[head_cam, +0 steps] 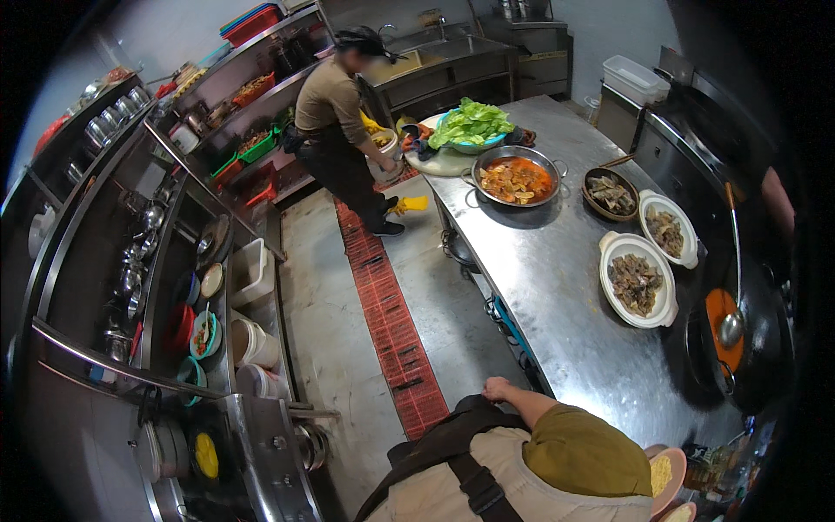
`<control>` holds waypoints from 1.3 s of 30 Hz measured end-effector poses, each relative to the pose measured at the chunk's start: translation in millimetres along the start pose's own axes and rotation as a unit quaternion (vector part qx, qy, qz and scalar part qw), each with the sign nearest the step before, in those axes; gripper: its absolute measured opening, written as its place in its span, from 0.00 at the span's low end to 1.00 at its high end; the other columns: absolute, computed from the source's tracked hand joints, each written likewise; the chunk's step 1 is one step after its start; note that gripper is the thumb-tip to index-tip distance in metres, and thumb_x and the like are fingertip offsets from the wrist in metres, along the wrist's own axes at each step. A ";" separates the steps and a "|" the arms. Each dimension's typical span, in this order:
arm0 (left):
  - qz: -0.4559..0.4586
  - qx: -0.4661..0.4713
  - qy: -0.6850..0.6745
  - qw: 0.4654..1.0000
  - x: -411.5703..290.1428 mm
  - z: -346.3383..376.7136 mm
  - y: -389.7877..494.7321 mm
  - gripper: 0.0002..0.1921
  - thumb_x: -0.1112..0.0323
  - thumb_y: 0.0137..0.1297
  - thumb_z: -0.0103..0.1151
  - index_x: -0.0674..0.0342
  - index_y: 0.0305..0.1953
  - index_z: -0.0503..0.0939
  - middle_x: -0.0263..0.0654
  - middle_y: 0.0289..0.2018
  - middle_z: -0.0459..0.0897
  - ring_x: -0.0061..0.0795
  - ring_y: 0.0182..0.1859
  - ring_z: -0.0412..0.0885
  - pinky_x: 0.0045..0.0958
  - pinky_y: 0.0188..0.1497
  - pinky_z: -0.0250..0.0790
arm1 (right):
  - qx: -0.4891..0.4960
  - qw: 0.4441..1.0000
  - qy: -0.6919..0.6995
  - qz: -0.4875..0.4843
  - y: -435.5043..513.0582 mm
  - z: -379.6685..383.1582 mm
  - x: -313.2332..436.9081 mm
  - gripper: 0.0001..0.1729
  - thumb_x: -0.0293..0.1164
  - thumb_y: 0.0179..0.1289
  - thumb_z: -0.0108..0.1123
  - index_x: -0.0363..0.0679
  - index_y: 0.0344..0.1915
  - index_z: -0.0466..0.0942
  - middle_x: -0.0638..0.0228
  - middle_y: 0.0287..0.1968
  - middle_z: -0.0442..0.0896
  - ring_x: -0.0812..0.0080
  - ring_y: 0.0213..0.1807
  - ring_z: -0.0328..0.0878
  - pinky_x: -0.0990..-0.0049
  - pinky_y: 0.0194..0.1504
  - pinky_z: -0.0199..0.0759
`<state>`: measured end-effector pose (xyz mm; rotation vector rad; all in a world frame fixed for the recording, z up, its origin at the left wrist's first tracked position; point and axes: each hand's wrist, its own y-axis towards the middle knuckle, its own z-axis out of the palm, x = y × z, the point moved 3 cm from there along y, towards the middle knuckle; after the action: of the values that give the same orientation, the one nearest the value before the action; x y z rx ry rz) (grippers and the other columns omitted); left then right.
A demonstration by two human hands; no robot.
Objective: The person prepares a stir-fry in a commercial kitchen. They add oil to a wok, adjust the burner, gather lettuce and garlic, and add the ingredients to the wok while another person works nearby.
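My right hand (497, 389) is low in front of my waist, beside the near edge of the steel table (515, 254). Its fingers look curled, and their inner side is hidden. My left hand is out of view. On the table, a two-handled steel pan (518, 177) holds a red stew. Right of it are a brown bowl (611, 194) and two white oval dishes (668, 228) (637, 280), all with greyish food pieces. A ladle (730, 326) rests in a dark wok (763, 352) with orange liquid.
A co-worker (336, 124) bends with a pail (385, 153) near the table's far end, by a bowl of lettuce (471, 124). A yellow glove (411, 204) shows near their shoes. Red floor grating (391, 307) runs along the aisle. Steel shelves (189, 169) stand left; a blurred skin-toned shape is far right.
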<state>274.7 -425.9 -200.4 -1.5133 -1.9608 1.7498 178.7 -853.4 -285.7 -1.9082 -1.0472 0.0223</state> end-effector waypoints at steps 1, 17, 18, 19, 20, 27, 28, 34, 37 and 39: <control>-0.002 0.000 -0.001 1.000 -0.1 0.0 0.5 0.22 0.64 0.62 0.52 0.67 0.55 0.67 0.44 0.42 0.77 0.33 0.42 0.78 0.30 0.43 0.73 | -0.004 1.000 -0.021 -0.017 4.4 -0.2 3.3 0.14 0.38 0.58 0.52 0.43 0.30 0.84 0.65 0.26 0.84 0.66 0.28 0.82 0.66 0.35 0.76; -0.012 0.036 0.018 0.999 -20.0 -38.1 72.4 0.19 0.68 0.61 0.52 0.68 0.52 0.71 0.44 0.37 0.79 0.32 0.38 0.79 0.28 0.41 0.73 | -0.092 0.877 0.471 -0.017 40.6 -104.5 91.7 0.12 0.33 0.57 0.55 0.36 0.26 0.79 0.63 0.21 0.80 0.74 0.19 0.78 0.74 0.20 0.73; -0.008 0.043 0.029 0.999 -28.7 -46.6 82.8 0.18 0.69 0.61 0.52 0.68 0.52 0.71 0.43 0.37 0.79 0.32 0.38 0.79 0.28 0.40 0.73 | -0.112 0.909 0.397 -0.059 54.8 -127.6 96.7 0.12 0.34 0.58 0.56 0.36 0.27 0.80 0.64 0.22 0.81 0.75 0.19 0.78 0.75 0.21 0.73; -0.006 0.047 0.037 0.998 -37.7 -55.0 93.6 0.18 0.69 0.61 0.52 0.68 0.52 0.71 0.43 0.37 0.79 0.32 0.37 0.79 0.28 0.40 0.73 | -0.129 0.889 0.433 -0.068 67.4 -147.9 108.5 0.12 0.34 0.59 0.56 0.36 0.27 0.80 0.66 0.22 0.81 0.76 0.19 0.77 0.76 0.21 0.73; -0.007 0.045 0.038 0.998 -43.3 -67.4 102.7 0.18 0.69 0.61 0.52 0.69 0.52 0.71 0.43 0.36 0.80 0.32 0.37 0.79 0.28 0.40 0.74 | -0.128 0.874 0.463 -0.077 65.0 -177.7 134.4 0.12 0.34 0.59 0.56 0.37 0.27 0.80 0.67 0.22 0.80 0.77 0.19 0.76 0.77 0.21 0.72; 0.041 0.044 0.074 0.995 -127.3 -151.5 182.8 0.17 0.71 0.60 0.52 0.69 0.50 0.73 0.43 0.35 0.80 0.32 0.36 0.80 0.28 0.39 0.74 | -0.252 0.772 0.565 -0.145 93.4 -358.3 204.8 0.16 0.35 0.65 0.55 0.39 0.49 0.73 0.71 0.34 0.77 0.78 0.26 0.77 0.80 0.25 0.73; 0.048 0.045 0.077 0.995 -138.7 -161.2 193.3 0.17 0.71 0.60 0.52 0.69 0.50 0.73 0.43 0.34 0.81 0.32 0.35 0.80 0.27 0.39 0.74 | -0.258 0.753 0.585 -0.156 91.3 -385.1 215.5 0.17 0.34 0.66 0.55 0.39 0.51 0.72 0.71 0.34 0.77 0.78 0.27 0.77 0.80 0.26 0.73; 0.060 0.009 -0.053 0.997 -203.6 -180.8 238.7 0.16 0.72 0.58 0.53 0.70 0.47 0.75 0.42 0.31 0.82 0.31 0.32 0.81 0.30 0.34 0.74 | -0.367 0.692 0.601 -0.163 132.6 -522.3 220.2 0.20 0.33 0.65 0.55 0.42 0.55 0.70 0.65 0.38 0.79 0.74 0.28 0.77 0.78 0.24 0.72; -0.005 0.057 -0.143 0.988 -217.4 -174.4 283.4 0.14 0.70 0.58 0.54 0.71 0.44 0.76 0.39 0.28 0.82 0.30 0.31 0.80 0.30 0.35 0.74 | -0.384 0.636 0.648 -0.164 155.1 -584.4 210.3 0.23 0.32 0.64 0.57 0.43 0.58 0.67 0.63 0.38 0.78 0.75 0.26 0.76 0.79 0.21 0.70; -0.012 0.064 -0.059 0.996 -238.3 -169.9 301.0 0.14 0.68 0.58 0.54 0.70 0.43 0.76 0.40 0.28 0.82 0.30 0.32 0.80 0.30 0.35 0.74 | -0.406 0.572 0.691 -0.175 175.5 -622.5 195.5 0.28 0.32 0.64 0.58 0.45 0.63 0.62 0.63 0.35 0.79 0.76 0.25 0.76 0.79 0.21 0.71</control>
<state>677.5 -525.3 -264.5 -1.3686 -1.8694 1.9545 672.7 -1202.4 15.5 -1.5389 -0.1727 -2.1426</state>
